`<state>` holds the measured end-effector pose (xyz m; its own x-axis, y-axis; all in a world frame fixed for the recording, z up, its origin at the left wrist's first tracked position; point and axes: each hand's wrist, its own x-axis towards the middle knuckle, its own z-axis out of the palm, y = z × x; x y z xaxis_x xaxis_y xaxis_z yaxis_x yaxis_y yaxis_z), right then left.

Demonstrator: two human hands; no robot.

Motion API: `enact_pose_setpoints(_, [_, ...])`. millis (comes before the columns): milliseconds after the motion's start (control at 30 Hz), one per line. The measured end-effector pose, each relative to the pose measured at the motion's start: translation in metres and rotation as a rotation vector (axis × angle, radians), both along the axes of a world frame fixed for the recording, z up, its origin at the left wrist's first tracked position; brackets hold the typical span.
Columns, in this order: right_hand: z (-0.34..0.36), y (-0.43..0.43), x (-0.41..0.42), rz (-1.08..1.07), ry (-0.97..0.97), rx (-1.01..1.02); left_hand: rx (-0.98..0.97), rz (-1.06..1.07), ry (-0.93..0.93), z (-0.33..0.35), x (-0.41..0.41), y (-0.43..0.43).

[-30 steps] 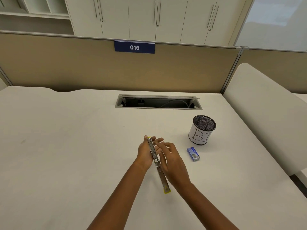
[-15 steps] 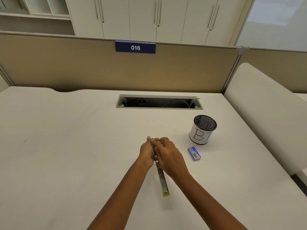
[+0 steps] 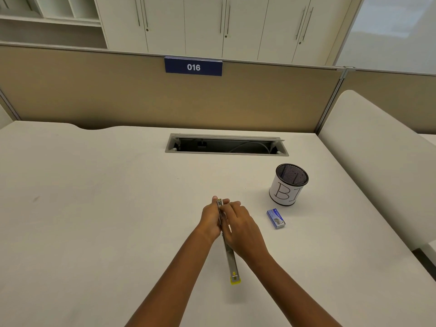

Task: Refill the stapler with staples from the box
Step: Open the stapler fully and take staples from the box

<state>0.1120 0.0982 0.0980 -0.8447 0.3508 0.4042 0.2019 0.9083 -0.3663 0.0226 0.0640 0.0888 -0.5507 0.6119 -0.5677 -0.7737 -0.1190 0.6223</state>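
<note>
Both hands are meeting over the middle of the wide off-white desk, and between them is lying the long, narrow silver metal stapler with yellow plastic ends, opened out flat so it is stretching in a line from the fingertips back toward the person. The left hand is cupping the far end of it from the left, fingers curled partway around the metal and the thumb tip showing just past the tip. The right hand is coming in from the other side, fingers bent and bunched down onto the upper part of the stapler, pressing or pinching there; whether anything small is sitting under those fingertips I cannot tell, they are covering the spot. The near yellow end is poking out free below both wrists, casting a shadow on the desk. Off to the right, near but clear of the hands, the small blue cardboard staple box is lying flat on the desk. Just behind it is standing the black mesh pen cup wrapped in white paper with hand-drawn letters, upright.
</note>
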Motion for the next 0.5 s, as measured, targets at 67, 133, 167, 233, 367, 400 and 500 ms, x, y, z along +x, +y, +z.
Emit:
enact_pose_setpoints(67, [0.0003, -0.0011, 0.0006, -0.01, 0.028, 0.013, 0.021, 0.008, -0.022, -0.0008, 0.0009, 0.0011])
enact_pose_setpoints(133, [-0.0008, -0.0021, 0.002, -0.01, 0.045, 0.019, 0.018, 0.016, -0.023, -0.0011, 0.0008, 0.003])
enact_pose_setpoints(167, [-0.0017, -0.0021, 0.0026, -0.012, 0.048, 0.019, 0.011, 0.016, -0.016, -0.0011, 0.0009, 0.0039])
enact_pose_setpoints(233, [-0.0036, -0.0019, 0.0036, -0.022, 0.051, 0.018, -0.006, 0.011, -0.004, -0.0009, 0.0014, 0.0051])
enact_pose_setpoints(367, [-0.0075, -0.0017, 0.0044, -0.04, 0.057, 0.015, -0.015, 0.006, -0.002, 0.0006, 0.0031, 0.006])
enact_pose_setpoints(400, [-0.0084, -0.0014, 0.0047, -0.047, 0.061, 0.017, -0.022, 0.001, 0.001, 0.0012, 0.0041, 0.0064])
enact_pose_setpoints(500, [-0.0095, -0.0009, 0.0058, -0.053, 0.062, 0.031, -0.043, -0.011, 0.004, -0.0004, 0.0074, 0.0077])
